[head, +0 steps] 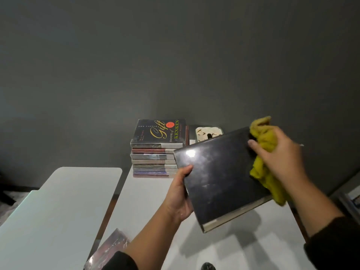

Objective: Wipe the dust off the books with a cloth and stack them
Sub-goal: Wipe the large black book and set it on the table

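A glossy black book (pixel 220 178) is held tilted above the white table (pixel 144 199). My left hand (pixel 180 195) grips its left edge, thumb on the cover. My right hand (pixel 278 152) holds a bunched yellow cloth (pixel 263 151) against the book's far right corner, and part of the cloth hangs down over the right edge. A stack of several books (pixel 155 154) stands at the back of the table against the wall, with a dark "Gift Book of KenKen" cover on top.
Behind the held book lies another book (pixel 208 132) with a pale picture on its cover. A plastic-wrapped reddish book (pixel 111 248) sits at the table's near left corner. A second white tabletop (pixel 58 211) stands to the left across a narrow gap. A dark grey wall rises behind.
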Demonstrator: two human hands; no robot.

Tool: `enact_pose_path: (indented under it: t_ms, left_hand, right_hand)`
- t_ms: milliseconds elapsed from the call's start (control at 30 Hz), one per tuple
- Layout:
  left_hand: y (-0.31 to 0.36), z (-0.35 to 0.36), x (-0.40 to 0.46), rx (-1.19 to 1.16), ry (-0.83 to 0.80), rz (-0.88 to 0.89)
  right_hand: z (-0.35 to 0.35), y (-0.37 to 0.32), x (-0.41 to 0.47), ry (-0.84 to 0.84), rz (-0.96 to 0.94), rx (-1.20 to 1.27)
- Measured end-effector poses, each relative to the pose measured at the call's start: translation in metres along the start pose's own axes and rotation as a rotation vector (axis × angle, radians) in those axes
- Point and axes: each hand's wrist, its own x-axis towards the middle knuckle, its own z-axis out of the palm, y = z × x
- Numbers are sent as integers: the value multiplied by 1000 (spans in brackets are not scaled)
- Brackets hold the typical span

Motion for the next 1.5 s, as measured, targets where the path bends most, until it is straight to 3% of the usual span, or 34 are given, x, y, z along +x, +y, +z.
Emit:
enact_pose_path:
  t_ms: [133, 233, 300, 433, 500, 567, 733, 800, 933, 1033, 1100, 1233, 1300, 1367, 1500]
  left_hand:
    - [-14, 12, 5, -81, -4, -14]
    - [-18, 1, 7, -170, 6, -5]
    - [-16, -4, 5, -110, 40, -5]
    - [-8, -6, 1, 1, 110, 34]
    - [-5, -6, 1, -5, 109, 47]
    - [-3, -3, 3, -41, 111, 60]
    - [3, -12, 10, -163, 52, 103]
    - [6, -13, 7, -154, 60, 118]
    - [16, -13, -3, -108, 107, 155]
    - [17, -13, -7, -61, 123, 154]
    - [13, -9, -8, -44, 107, 130]
    - [7, 2, -6, -67, 20, 100]
    - [3, 2, -5, -117, -8, 80]
    - [1, -2, -3, -81, 52, 62]
    - [3, -5, -9, 4, 152, 69]
  right_hand:
    - [56, -35, -59, -231, -384, -81]
    - [70, -38, -74, -367, -499, -116]
    - [62, -22, -48, -324, -419, -104]
    - [30, 16, 12, -68, -68, -130]
    - [34, 18, 8, -33, -41, -132]
    - [50, 2, -19, -100, -144, -98]
    - [85, -30, -118, -324, -643, -116]
    - [81, -25, -114, -376, -688, -104]
    - [63, 5, -45, -253, -322, 28]
    - [46, 16, -5, -144, -87, -101]
    - [52, 1, -8, -109, -108, -108]
    - [86, -42, -58, -248, -481, -94]
    - [89, -47, -63, -302, -555, -107]
    - [82, -34, -39, -264, -464, -68]
    - [54, 14, 17, -120, -95, -73]
